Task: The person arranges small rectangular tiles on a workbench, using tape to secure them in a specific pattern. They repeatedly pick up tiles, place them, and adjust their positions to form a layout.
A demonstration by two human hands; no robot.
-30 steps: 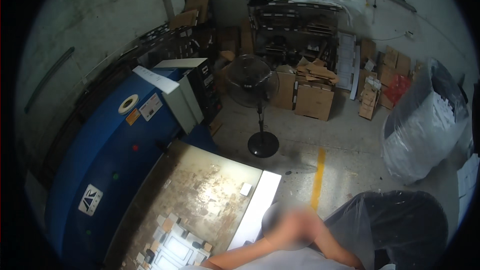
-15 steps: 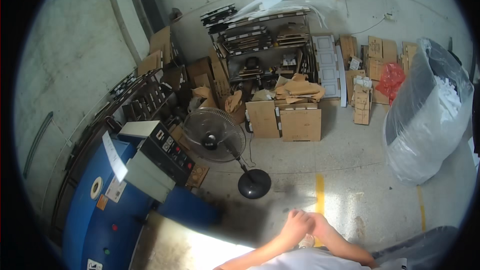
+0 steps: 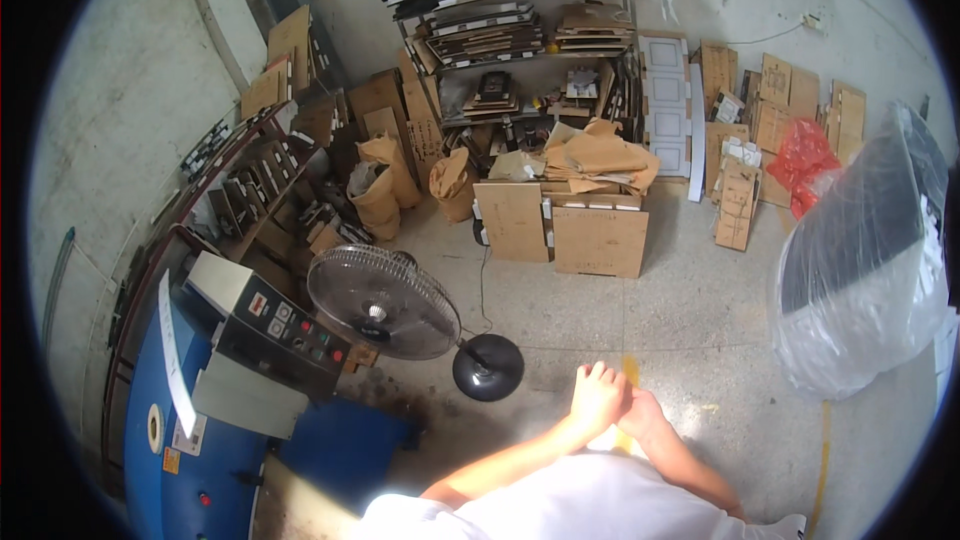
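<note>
My left hand (image 3: 598, 398) and my right hand (image 3: 644, 414) are clasped together in front of my white shirt (image 3: 560, 500). The left fingers are curled, with the right hand pressed against them from the side. No object shows in either hand. Part of the right fingers is hidden behind the left hand. Beyond my hands, to the left, stands a black pedestal fan (image 3: 385, 302) on a round base (image 3: 488, 367); neither hand touches it.
A blue machine (image 3: 180, 460) with a dark control panel (image 3: 285, 325) stands at the left. Shelves (image 3: 520, 60) of flat boards, paper sacks (image 3: 375, 195) and cardboard sheets (image 3: 600, 240) line the back. At the right is a large clear plastic bag (image 3: 850, 290) near a red bag (image 3: 803, 162).
The view has shifted, so the fan and machine sit further left and more of my shirt shows. My hands stay clasped, slightly higher in the picture and more brightly lit.
</note>
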